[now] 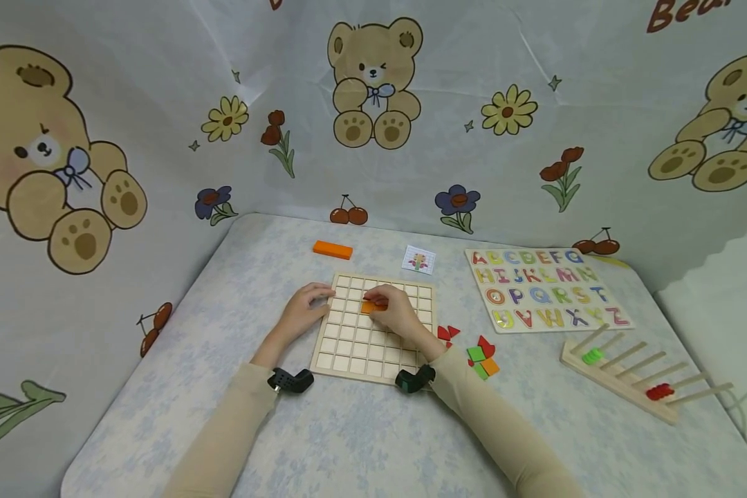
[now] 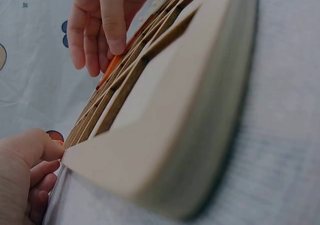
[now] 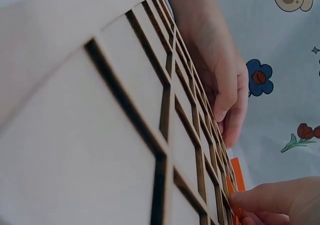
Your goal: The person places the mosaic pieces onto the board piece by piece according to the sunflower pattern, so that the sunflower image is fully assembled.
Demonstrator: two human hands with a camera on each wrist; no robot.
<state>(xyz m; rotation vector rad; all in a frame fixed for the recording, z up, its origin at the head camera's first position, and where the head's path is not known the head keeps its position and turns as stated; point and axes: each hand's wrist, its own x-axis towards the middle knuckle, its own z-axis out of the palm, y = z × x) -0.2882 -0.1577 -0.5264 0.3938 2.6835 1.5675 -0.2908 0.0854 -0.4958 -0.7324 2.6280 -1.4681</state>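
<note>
A wooden grid board (image 1: 342, 349) with square cells lies on the table in front of me. My left hand (image 1: 303, 309) is at its left edge, thumb and fingertips touching the side, fingers loosely bent. Over the upper middle cells, my right hand (image 1: 395, 312) pinches a small orange tile (image 1: 367, 307) low on the grid. The thumb (image 3: 260, 197) overlaps that tile in the right wrist view. A bit of red shows beside the orange in the left wrist view, close under the right fingertips. Part of the tile is hidden by the fingers.
An orange block (image 1: 333, 250) and a picture card (image 1: 419, 260) lie beyond the board. To its right are red pieces (image 1: 453, 331) and green and orange tiles (image 1: 489, 366). Farther right are an alphabet board (image 1: 498, 277) and a wooden peg rack (image 1: 622, 391) with green and red beads.
</note>
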